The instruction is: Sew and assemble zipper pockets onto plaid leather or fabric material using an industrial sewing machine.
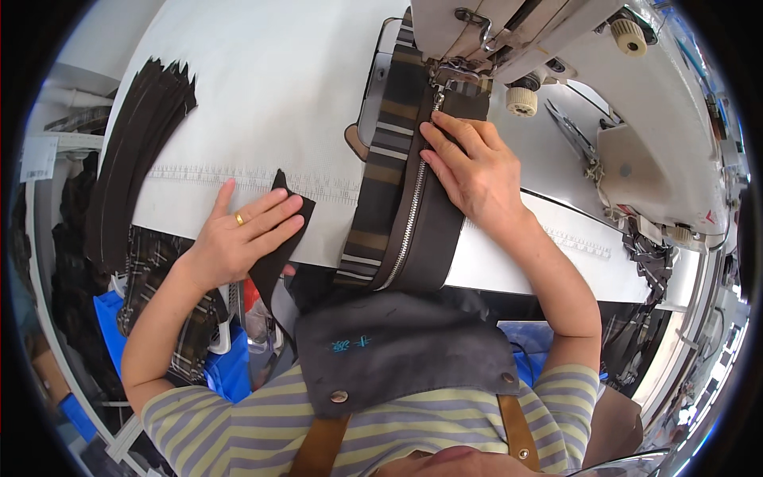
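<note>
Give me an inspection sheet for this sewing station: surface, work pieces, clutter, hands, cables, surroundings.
Surface: white table, printed ruler strip across it.
Job's things: striped fabric with a zipper and dark brown panel, fed under the sewing machine; small dark fabric piece at the table edge.
Clutter: stack of dark strips far left; scissors beside the machine.
Hands: left hand flat on the small dark fabric piece; right hand pressing the panel beside the zipper.
Cables: nothing seen.
Surroundings: blue bin and plaid cloth below the table, left.
</note>
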The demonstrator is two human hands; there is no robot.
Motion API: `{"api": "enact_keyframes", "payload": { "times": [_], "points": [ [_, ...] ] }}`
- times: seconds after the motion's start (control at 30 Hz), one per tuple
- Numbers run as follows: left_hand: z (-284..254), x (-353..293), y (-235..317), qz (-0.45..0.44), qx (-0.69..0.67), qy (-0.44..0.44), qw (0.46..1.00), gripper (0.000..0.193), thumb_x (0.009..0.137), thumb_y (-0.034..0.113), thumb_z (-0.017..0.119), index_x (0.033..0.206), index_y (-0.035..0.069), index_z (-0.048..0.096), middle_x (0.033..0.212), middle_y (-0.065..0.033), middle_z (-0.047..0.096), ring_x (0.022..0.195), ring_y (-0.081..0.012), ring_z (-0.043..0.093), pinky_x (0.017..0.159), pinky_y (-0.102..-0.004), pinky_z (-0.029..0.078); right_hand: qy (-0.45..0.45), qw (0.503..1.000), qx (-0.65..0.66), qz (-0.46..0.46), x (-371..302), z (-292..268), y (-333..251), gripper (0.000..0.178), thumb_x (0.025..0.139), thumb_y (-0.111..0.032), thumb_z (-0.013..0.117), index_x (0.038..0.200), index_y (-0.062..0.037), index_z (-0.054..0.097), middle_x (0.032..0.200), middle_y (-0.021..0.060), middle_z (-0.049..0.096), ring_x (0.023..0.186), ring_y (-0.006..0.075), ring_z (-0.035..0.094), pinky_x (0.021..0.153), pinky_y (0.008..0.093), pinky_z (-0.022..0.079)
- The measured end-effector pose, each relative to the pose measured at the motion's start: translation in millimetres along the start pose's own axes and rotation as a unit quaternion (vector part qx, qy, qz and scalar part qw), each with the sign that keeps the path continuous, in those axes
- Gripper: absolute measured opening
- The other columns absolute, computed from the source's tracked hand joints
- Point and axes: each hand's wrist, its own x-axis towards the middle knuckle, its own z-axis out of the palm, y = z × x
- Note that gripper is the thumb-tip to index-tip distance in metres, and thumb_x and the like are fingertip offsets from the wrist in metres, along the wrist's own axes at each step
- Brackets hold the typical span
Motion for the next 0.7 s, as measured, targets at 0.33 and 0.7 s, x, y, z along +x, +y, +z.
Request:
{"api": "enact_keyframes", "payload": {
  "times": [0.33, 0.7],
  "points": [
    [-10.1, 142.1, -4.2, 0.051, 0.002, 0.306, 0.951, 0.033, 0.073, 0.009, 0.06, 0.105, 0.005, 0.067, 0.113, -0.0082, 0.065, 0.099, -0.0199, 0.064, 0.094, -0.0409, 0.042, 0.002, 1.0, 0.0, -0.005, -0.6, 1.4, 0.4, 0.03, 0.073, -0.016, 0.074, 0.098, -0.0023, 0.068, 0.107, 0.0079, 0.065, 0.088, 0.0229, 0.061, 0.074, 0.0322, 0.053],
    [23.7, 178.4, -27.8, 0.109, -0.158, 0.228, 0.955, 0.044, 0.07, 0.008, 0.066, 0.113, 0.002, 0.063, 0.126, -0.0098, 0.059, 0.102, -0.0271, 0.062, 0.093, -0.0386, 0.046, -0.027, 0.999, 0.017, 0.009, -2.6, -0.7, 2.9, 0.033, 0.072, -0.018, 0.074, 0.099, -0.0021, 0.064, 0.112, 0.0089, 0.063, 0.095, 0.024, 0.059, 0.08, 0.0342, 0.051]
  ]
}}
